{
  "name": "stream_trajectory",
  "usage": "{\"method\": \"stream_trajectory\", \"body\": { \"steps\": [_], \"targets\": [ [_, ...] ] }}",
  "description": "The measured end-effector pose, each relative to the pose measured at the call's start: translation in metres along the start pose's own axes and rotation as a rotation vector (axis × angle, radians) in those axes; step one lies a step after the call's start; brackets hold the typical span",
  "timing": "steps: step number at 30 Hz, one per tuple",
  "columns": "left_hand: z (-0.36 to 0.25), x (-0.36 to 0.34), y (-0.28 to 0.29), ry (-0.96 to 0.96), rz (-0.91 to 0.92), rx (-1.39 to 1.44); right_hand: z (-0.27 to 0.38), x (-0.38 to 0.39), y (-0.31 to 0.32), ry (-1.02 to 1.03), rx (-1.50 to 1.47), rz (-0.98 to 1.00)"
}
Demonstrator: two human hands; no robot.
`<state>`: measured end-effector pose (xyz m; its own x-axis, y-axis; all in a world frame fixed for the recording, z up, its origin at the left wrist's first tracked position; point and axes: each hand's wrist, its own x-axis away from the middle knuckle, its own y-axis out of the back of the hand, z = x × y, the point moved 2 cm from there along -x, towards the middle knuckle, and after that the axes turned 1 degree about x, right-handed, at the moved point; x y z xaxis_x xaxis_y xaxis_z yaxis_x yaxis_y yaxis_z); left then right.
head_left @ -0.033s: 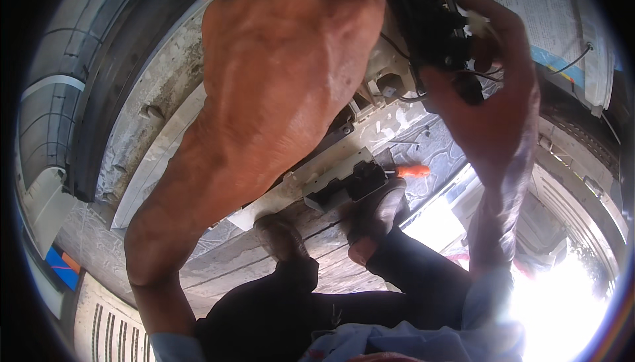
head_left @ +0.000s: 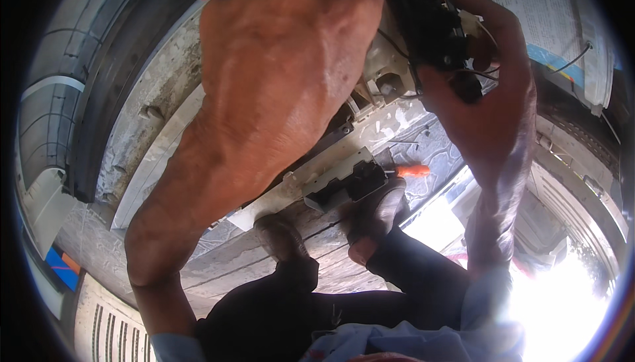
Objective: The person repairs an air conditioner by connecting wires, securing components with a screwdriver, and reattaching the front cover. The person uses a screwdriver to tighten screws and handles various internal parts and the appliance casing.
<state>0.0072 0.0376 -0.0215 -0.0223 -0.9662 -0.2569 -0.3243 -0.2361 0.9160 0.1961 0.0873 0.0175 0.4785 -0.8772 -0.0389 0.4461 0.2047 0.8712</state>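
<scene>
Grips a black, boxy plastic mechanism point(head_left: 430, 28) in the right hand point(head_left: 497, 101). Holds the left hand point(head_left: 284, 64) near it with fingertips hidden; cannot tell its grip.

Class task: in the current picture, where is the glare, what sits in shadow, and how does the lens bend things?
Head view: glare burns out the lower right; head view: the trousers and the black device by the right hand lose detail in shadow; head view: the dark strip at left bows.
</scene>
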Motion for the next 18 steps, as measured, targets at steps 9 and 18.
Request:
{"method": "stream_trajectory", "body": {
  "steps": [9, 18],
  "targets": [
    [-0.003, 0.012, -0.004, -0.002, 0.124, 0.171, -0.002, 0.0, -0.002, 0.082, 0.076, 0.027],
    [0.005, -0.005, -0.001, -0.006, 0.061, 0.018, -0.005, -0.009, 0.003, 0.075, -0.079, 0.184]
  ]
}}
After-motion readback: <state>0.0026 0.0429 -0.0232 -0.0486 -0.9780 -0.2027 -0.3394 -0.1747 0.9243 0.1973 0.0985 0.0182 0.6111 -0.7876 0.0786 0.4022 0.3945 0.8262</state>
